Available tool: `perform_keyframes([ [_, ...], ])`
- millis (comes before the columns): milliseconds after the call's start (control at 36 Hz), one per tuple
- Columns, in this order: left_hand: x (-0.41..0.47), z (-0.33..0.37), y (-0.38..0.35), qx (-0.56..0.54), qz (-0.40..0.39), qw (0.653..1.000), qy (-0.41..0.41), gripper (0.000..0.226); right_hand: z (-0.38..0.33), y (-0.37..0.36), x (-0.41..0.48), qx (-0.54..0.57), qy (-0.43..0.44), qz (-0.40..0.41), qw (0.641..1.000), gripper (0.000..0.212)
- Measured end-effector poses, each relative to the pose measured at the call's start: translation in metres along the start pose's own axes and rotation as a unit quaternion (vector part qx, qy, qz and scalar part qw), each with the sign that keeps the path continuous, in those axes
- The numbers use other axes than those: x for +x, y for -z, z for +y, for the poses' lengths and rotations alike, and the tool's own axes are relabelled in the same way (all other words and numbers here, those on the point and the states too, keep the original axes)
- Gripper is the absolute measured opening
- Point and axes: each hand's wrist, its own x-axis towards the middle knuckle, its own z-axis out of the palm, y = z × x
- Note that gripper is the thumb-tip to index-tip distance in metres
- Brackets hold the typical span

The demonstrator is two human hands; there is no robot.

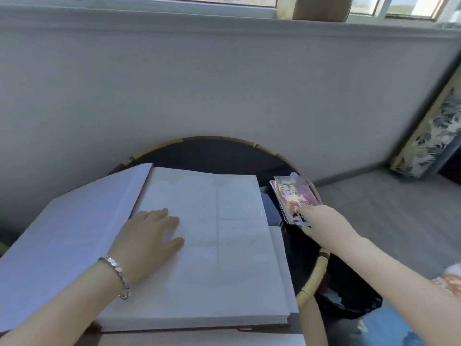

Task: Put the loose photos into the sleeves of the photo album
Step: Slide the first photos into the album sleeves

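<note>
Lying open and flat on the counter, the photo album fills the near middle of the view, its near edge closest to the person. A bracelet circles the left wrist, over the album's near left part. The left hand rests palm down on the album's open page, fingers straight and relaxed, grasping nothing. Faint sleeve divisions show across this page. The opened front cover lies to the left of the page.

To the right of the album, the right hand grasps the stack of loose photos, thumb on the top print; the fingers beneath are hidden. The stack is held just beside the album's right edge, apart from it, above the counter's right rim.

Beyond the album's far edge, the dark round top of the counter shows, bounded by a bamboo rim. Behind it stands a pale wall. Farthest from the album, a cardboard box sits on the window sill.
</note>
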Motion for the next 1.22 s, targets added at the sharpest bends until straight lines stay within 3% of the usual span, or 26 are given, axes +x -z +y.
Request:
perform_keyframes([
  [28, 0.000, 0.000, 0.000, 0.000, -0.005, 1.000, 0.001, 0.099, 0.002, -0.002, -0.001, -0.016, 0.016, 0.025, 0.999, 0.019],
  [56, 0.000, 0.001, 0.000, 0.000, -0.010, 1.000, 0.001, 0.095, 0.004, -0.005, -0.001, -0.022, 0.039, 0.056, 0.997, 0.030],
  [139, 0.001, 0.003, -0.002, -0.001, -0.008, 1.000, -0.007, 0.057, 0.008, -0.008, -0.007, -0.008, 0.048, 0.066, 0.997, 0.047],
  [222, 0.002, 0.002, -0.004, 0.004, -0.007, 1.000, 0.001, 0.047, 0.009, 0.005, -0.011, 0.002, 0.036, 0.011, 0.999, 0.028],
  [306, 0.004, 0.001, -0.004, -0.013, -0.004, 1.000, 0.008, 0.045, 0.015, 0.009, -0.012, 0.047, 0.009, -0.076, 0.996, 0.031],
  [361, 0.006, 0.003, -0.001, -0.044, 0.017, 0.999, 0.017, 0.041, 0.014, 0.014, -0.015, 0.060, -0.019, -0.043, 0.997, 0.025],
  [417, 0.005, 0.009, 0.005, -0.131, 0.053, 0.989, 0.033, 0.040, 0.010, 0.017, -0.014, 0.090, -0.025, 0.071, 0.993, 0.018],
  [472, 0.004, 0.020, 0.014, -0.254, 0.089, 0.962, 0.047, 0.038, -0.002, 0.022, -0.014, 0.143, 0.000, 0.249, 0.958, 0.017],
  [528, 0.005, 0.035, 0.026, -0.413, 0.054, 0.907, 0.059, 0.035, -0.026, 0.033, -0.014, 0.169, 0.057, 0.344, 0.922, 0.033],
  [611, 0.006, 0.055, 0.042, -0.637, -0.061, 0.764, 0.077, 0.025, -0.065, 0.049, -0.015, 0.190, 0.126, 0.379, 0.897, 0.044],
  [694, 0.007, 0.065, 0.045, -0.689, -0.050, 0.718, 0.082, 0.019, -0.095, 0.055, -0.012, 0.189, 0.199, 0.350, 0.896, 0.043],
  [778, 0.008, 0.062, 0.040, -0.671, 0.035, 0.735, 0.091, 0.022, -0.108, 0.059, -0.011, 0.230, 0.248, 0.259, 0.905, 0.052],
  [861, 0.009, 0.056, 0.037, -0.622, 0.064, 0.777, 0.072, 0.017, -0.109, 0.073, -0.012, 0.441, 0.166, 0.140, 0.871, 0.073],
  [972, 0.010, 0.053, 0.037, -0.585, 0.060, 0.809, 0.024, 0.013, -0.105, 0.080, 0.002, 0.621, -0.034, 0.084, 0.779, 0.053],
  [1028, 0.012, 0.053, 0.038, -0.551, 0.066, 0.832, 0.008, 0.011, -0.103, 0.079, 0.014, 0.684, -0.058, 0.030, 0.726, 0.029],
  [1056, 0.015, 0.051, 0.037, -0.526, 0.080, 0.847, 0.004, 0.011, -0.104, 0.077, 0.019, 0.693, -0.059, 0.012, 0.719, 0.021],
  [1139, 0.026, 0.041, 0.036, -0.438, 0.152, 0.886, 0.008, 0.015, -0.106, 0.066, 0.036, 0.644, -0.074, 0.029, 0.761, 0.022],
  [1222, 0.036, 0.025, 0.036, -0.399, 0.179, 0.898, 0.044, 0.024, -0.105, 0.049, 0.057, 0.406, -0.006, 0.010, 0.914, 0.039],
])
